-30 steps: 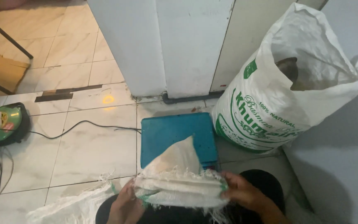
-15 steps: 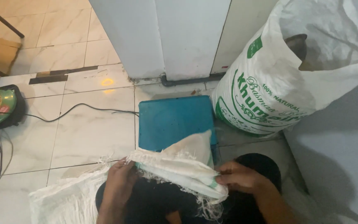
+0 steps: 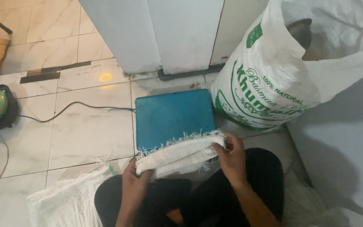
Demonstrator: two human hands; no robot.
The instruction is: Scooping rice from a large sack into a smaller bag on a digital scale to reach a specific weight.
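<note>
Pinching folded woven sack (image 3: 179,155) at both ends, just in front of blue scale (image 3: 174,115): left hand (image 3: 134,181) fingers clamped on left end, right hand (image 3: 232,156) on right. Likely light, floppy, slick weave, fraying edge; grip folded ends, not fringe.

Both forearms reach forward from the bottom edge, above dark-clad knees. The left hand (image 3: 134,181) is curled, fingers closed in a pinch. The right hand (image 3: 233,154) sits higher and further forward, fingers bent in a grip.
</note>
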